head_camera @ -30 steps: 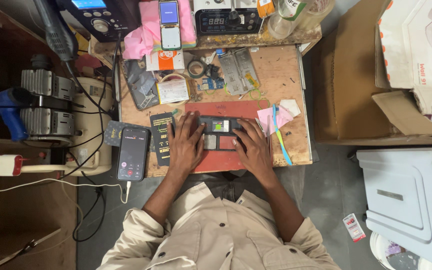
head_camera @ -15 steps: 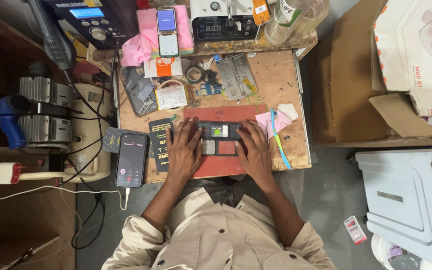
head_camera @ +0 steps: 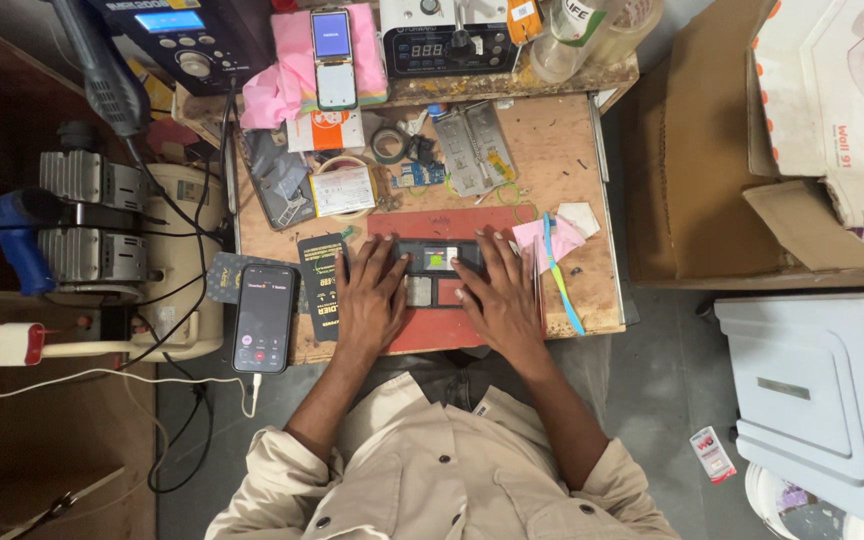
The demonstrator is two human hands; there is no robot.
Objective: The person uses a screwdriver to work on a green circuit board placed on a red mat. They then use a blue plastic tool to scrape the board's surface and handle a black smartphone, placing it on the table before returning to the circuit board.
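A dark, opened phone-like device [head_camera: 439, 262] lies on a red mat [head_camera: 452, 218] on a small wooden workbench [head_camera: 562, 150]. My left hand [head_camera: 370, 300] rests flat on the mat with its fingertips on the device's left end. At the device's right end, my right hand [head_camera: 502, 295] does the same with its fingers spread. Together the hands hold the device between them. A small lit green patch shows in its middle.
A phone with a lit screen [head_camera: 264, 318] and cable lies left of my left hand, beside a black card [head_camera: 320, 285]. A blue-green brush [head_camera: 560, 280] and pink cloth [head_camera: 542, 240] lie right. Behind: tape roll [head_camera: 344, 190], flip phone [head_camera: 333, 55]. A cardboard box [head_camera: 692, 180] stands right.
The view has shifted slightly. Both hands stay on the device, with the fingers only shifting a little at its ends.
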